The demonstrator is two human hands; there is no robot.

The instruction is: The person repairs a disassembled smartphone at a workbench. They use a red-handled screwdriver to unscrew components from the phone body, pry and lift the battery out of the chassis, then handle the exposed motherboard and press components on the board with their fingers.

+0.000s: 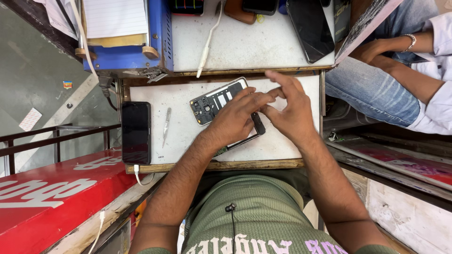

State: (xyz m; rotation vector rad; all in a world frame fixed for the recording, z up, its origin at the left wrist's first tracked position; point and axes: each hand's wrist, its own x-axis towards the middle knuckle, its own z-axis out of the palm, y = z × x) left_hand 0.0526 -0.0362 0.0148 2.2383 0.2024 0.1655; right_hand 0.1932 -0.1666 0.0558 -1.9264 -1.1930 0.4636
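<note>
left hand [234, 120] pressing opened phone [218, 101] | right hand [291, 110] fingertips touching it

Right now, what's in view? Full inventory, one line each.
Opened phone with back cover off: 1, black and silver, middle of the white work board, under both hands.
Intact black phone: 1, left edge of board, white cable plugged in.
Metal tweezers: 1, silver, between the two phones.
Large black phone: 1, upper shelf, right.
White cable: 1, upper shelf.
Blue machine: 1, upper left.
Second person's arm: 1, upper right.
Left hand: on opened phone.
Right hand: fingers at the phone's right end.
</note>
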